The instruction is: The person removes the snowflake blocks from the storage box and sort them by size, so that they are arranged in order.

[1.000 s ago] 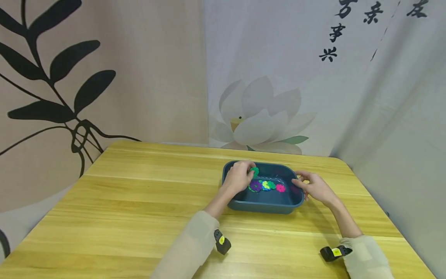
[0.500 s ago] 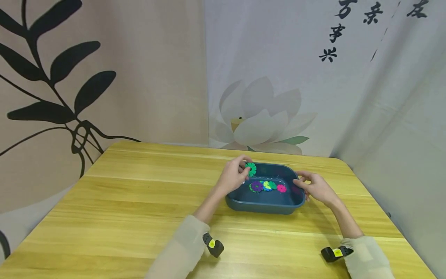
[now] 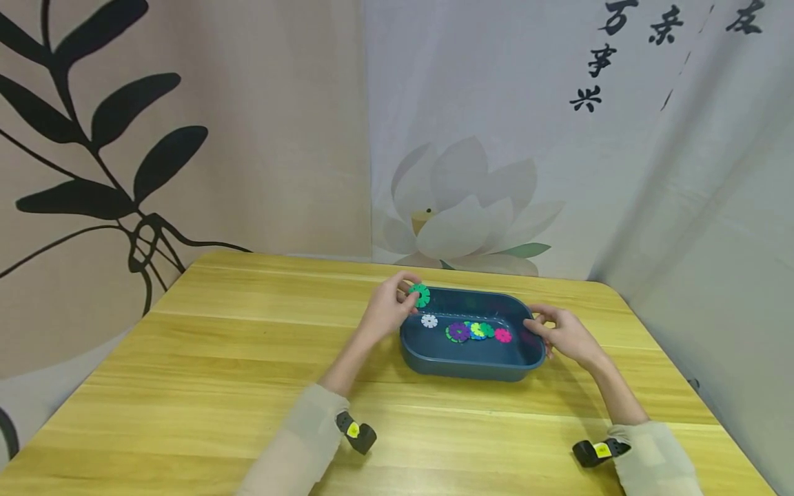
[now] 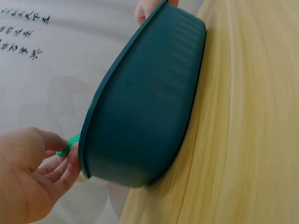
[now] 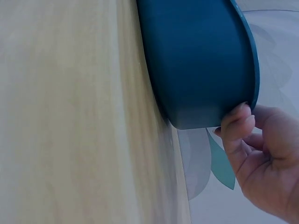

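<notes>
My left hand (image 3: 386, 308) pinches a green flower-shaped plastic disc (image 3: 424, 295) between thumb and fingers, at the left end of a dark blue-green plastic basin (image 3: 468, 369). In the left wrist view the disc (image 4: 71, 145) shows only as a green edge by the basin's rim. My right hand (image 3: 566, 337) holds the basin's right end, thumb over the rim and fingers outside. Inside lie a white disc (image 3: 429, 321) on the left, a purple disc (image 3: 459, 332) in an overlapping cluster with yellow, blue and green ones, and a pink disc (image 3: 503, 335) at the right.
The basin stands on a wooden table (image 3: 217, 365), towards its back right. Behind the table hangs a printed curtain (image 3: 298, 138), and another stretch of cloth (image 3: 732, 227) runs along the right side.
My left hand has lifted the green disc and moved left with it to the basin's left end, uncovering the white disc. The basin has shifted slightly right; my right hand stays on its rim.
</notes>
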The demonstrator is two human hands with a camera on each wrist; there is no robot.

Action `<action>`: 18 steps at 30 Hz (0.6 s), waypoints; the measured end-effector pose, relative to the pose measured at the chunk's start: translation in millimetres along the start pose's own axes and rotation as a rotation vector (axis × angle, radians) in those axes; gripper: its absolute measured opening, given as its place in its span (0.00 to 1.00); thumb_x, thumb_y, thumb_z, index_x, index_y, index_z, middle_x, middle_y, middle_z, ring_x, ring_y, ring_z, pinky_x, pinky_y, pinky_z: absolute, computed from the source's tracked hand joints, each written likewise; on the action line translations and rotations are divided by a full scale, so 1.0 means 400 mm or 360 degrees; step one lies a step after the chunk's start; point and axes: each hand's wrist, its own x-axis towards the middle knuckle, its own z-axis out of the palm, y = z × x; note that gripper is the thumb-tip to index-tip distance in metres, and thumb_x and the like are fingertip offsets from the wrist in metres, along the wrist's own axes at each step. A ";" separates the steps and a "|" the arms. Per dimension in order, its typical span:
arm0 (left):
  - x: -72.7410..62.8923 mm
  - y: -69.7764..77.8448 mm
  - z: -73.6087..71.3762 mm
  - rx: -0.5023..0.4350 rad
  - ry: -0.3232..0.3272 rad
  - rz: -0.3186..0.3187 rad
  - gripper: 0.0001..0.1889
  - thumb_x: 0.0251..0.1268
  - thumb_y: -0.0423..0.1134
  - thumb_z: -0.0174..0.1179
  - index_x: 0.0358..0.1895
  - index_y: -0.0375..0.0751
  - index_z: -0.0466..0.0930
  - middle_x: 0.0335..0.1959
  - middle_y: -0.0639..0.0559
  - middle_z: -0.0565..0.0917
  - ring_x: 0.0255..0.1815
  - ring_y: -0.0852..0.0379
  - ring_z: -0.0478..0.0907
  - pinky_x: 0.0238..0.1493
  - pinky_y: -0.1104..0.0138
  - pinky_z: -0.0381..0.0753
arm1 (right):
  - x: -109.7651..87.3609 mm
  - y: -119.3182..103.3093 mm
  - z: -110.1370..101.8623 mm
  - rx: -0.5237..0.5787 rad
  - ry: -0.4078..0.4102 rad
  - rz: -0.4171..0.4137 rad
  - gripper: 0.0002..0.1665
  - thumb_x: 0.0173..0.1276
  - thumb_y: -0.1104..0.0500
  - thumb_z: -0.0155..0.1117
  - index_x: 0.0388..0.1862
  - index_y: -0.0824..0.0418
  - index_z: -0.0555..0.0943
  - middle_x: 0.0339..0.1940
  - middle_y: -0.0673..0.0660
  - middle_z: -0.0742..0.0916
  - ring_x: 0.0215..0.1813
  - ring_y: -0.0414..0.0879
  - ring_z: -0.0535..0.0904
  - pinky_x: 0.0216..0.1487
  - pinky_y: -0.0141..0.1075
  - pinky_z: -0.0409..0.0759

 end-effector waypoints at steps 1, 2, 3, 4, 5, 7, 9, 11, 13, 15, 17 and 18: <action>0.000 -0.004 -0.007 0.0002 0.0012 -0.0013 0.13 0.71 0.25 0.58 0.56 0.31 0.77 0.36 0.41 0.80 0.33 0.37 0.85 0.37 0.53 0.87 | 0.000 0.000 0.000 0.0007 0.0002 0.0002 0.31 0.78 0.59 0.59 0.71 0.77 0.66 0.33 0.65 0.80 0.14 0.51 0.74 0.17 0.43 0.76; 0.000 -0.006 -0.014 -0.0002 0.0025 -0.0025 0.13 0.71 0.25 0.59 0.56 0.31 0.77 0.36 0.41 0.80 0.33 0.38 0.85 0.37 0.53 0.87 | 0.000 0.000 0.000 0.0010 -0.0003 0.0001 0.31 0.78 0.60 0.59 0.71 0.77 0.65 0.34 0.66 0.80 0.14 0.50 0.74 0.17 0.43 0.76; -0.001 -0.009 -0.020 -0.0004 0.0039 -0.0037 0.13 0.71 0.25 0.59 0.55 0.31 0.77 0.35 0.41 0.80 0.32 0.40 0.85 0.37 0.54 0.87 | 0.001 0.001 -0.001 0.0012 -0.0001 0.0005 0.31 0.78 0.60 0.59 0.71 0.77 0.65 0.35 0.66 0.81 0.14 0.50 0.74 0.17 0.43 0.76; -0.001 -0.012 -0.026 -0.0004 0.0050 -0.0052 0.13 0.70 0.25 0.59 0.55 0.31 0.77 0.36 0.41 0.80 0.31 0.42 0.85 0.37 0.54 0.87 | 0.000 0.002 -0.001 0.0011 -0.0002 0.0010 0.31 0.78 0.60 0.59 0.71 0.77 0.65 0.36 0.66 0.81 0.14 0.50 0.73 0.17 0.43 0.76; -0.001 -0.016 -0.033 -0.0006 0.0063 -0.0062 0.13 0.70 0.25 0.60 0.55 0.32 0.77 0.35 0.41 0.80 0.31 0.43 0.85 0.37 0.55 0.87 | 0.000 0.003 -0.001 0.0013 -0.0002 0.0014 0.31 0.78 0.60 0.59 0.71 0.77 0.64 0.36 0.66 0.81 0.14 0.50 0.73 0.17 0.43 0.76; -0.001 -0.024 -0.044 -0.0025 0.0087 -0.0089 0.13 0.70 0.24 0.60 0.55 0.31 0.77 0.35 0.41 0.79 0.30 0.46 0.84 0.38 0.55 0.87 | -0.001 0.002 -0.002 0.0015 -0.0004 0.0025 0.31 0.78 0.60 0.59 0.71 0.77 0.65 0.35 0.66 0.81 0.14 0.51 0.74 0.17 0.44 0.76; -0.002 -0.034 -0.056 -0.0046 0.0108 -0.0115 0.13 0.69 0.24 0.60 0.55 0.31 0.77 0.36 0.41 0.79 0.30 0.47 0.83 0.40 0.53 0.87 | -0.001 0.004 -0.002 0.0013 -0.0006 0.0030 0.31 0.78 0.60 0.59 0.71 0.76 0.65 0.35 0.66 0.81 0.14 0.52 0.74 0.17 0.44 0.76; -0.002 -0.043 -0.067 -0.0057 0.0126 -0.0138 0.13 0.68 0.23 0.60 0.55 0.30 0.77 0.36 0.40 0.78 0.31 0.48 0.83 0.41 0.52 0.87 | 0.000 0.005 -0.002 0.0011 -0.0006 0.0033 0.31 0.78 0.60 0.59 0.71 0.77 0.65 0.35 0.66 0.81 0.14 0.53 0.74 0.17 0.44 0.75; -0.002 -0.053 -0.077 -0.0059 0.0136 -0.0161 0.14 0.68 0.23 0.60 0.55 0.30 0.77 0.37 0.39 0.78 0.31 0.48 0.83 0.42 0.51 0.87 | -0.001 0.004 -0.003 0.0014 -0.0004 0.0033 0.31 0.78 0.60 0.59 0.71 0.77 0.65 0.35 0.66 0.81 0.14 0.53 0.74 0.17 0.43 0.75; -0.002 -0.062 -0.085 -0.0063 0.0136 -0.0188 0.15 0.68 0.22 0.60 0.56 0.29 0.77 0.38 0.39 0.78 0.32 0.48 0.83 0.43 0.51 0.86 | -0.002 0.004 -0.003 0.0017 -0.0003 0.0031 0.31 0.78 0.60 0.59 0.71 0.77 0.64 0.35 0.66 0.81 0.14 0.52 0.74 0.17 0.43 0.75; -0.002 -0.072 -0.090 -0.0047 0.0130 -0.0214 0.15 0.67 0.22 0.61 0.56 0.29 0.76 0.39 0.39 0.77 0.33 0.47 0.83 0.43 0.51 0.86 | -0.004 0.003 -0.004 0.0022 -0.0001 0.0028 0.32 0.78 0.60 0.59 0.71 0.77 0.64 0.37 0.66 0.81 0.14 0.52 0.74 0.17 0.43 0.75; -0.002 -0.077 -0.092 -0.0042 0.0122 -0.0229 0.16 0.67 0.22 0.61 0.56 0.29 0.77 0.38 0.39 0.77 0.33 0.46 0.83 0.43 0.52 0.87 | -0.005 0.002 -0.005 0.0027 -0.0002 0.0028 0.32 0.78 0.59 0.59 0.71 0.77 0.64 0.37 0.67 0.81 0.14 0.52 0.74 0.17 0.43 0.75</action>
